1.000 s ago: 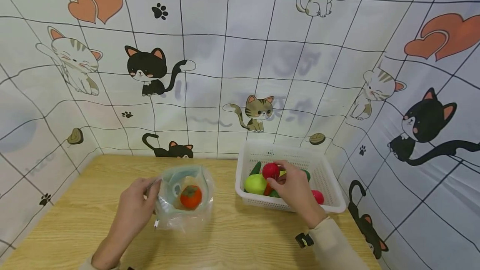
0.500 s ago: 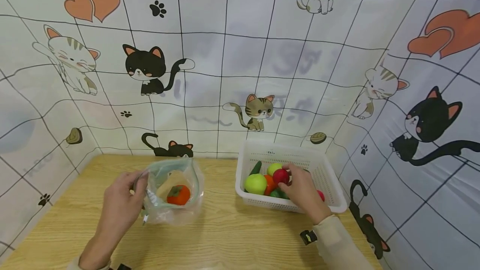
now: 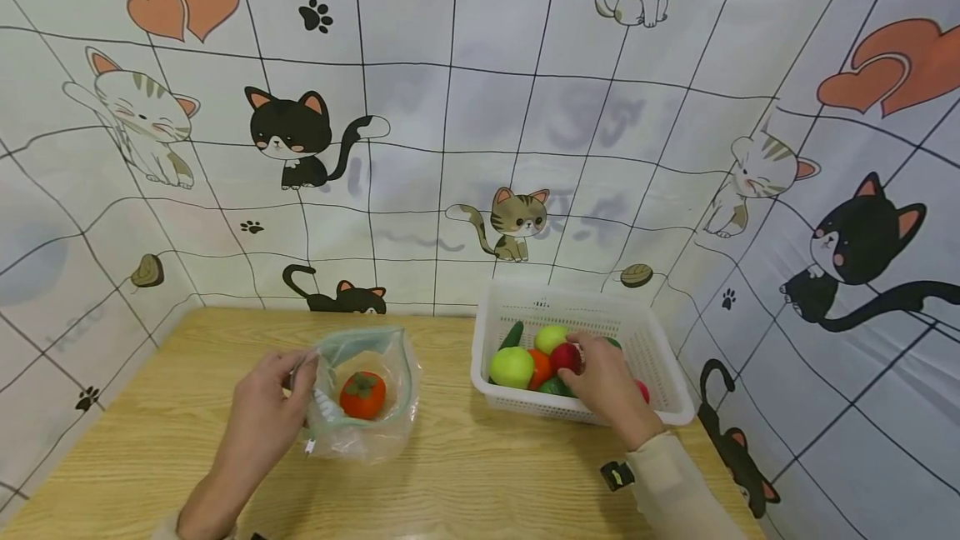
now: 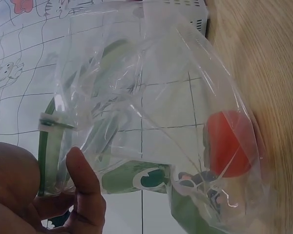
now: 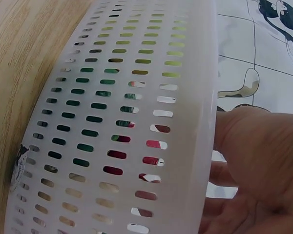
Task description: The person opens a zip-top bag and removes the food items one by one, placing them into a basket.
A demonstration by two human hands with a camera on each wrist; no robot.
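My left hand pinches the left rim of a clear zip bag with a pale green opening band. An orange-red persimmon with a green leafy top lies inside the bag, which stands with its mouth spread. The left wrist view shows the persimmon through the plastic, low near the table. At the right, my right hand reaches into a white perforated basket. Its thumb and fingers hold a dark red round fruit among the other produce. The basket wall hides the fingertips in the right wrist view.
Light green apples, an orange-red fruit, a cucumber and other green and pink pieces share the basket. The wooden table meets a cat-print cloth at the back and sides.
The right hand has shifted slightly right and lower with the red fruit, uncovering a second green apple. The left hand swung the bag left, then back right; the persimmon moved within it.
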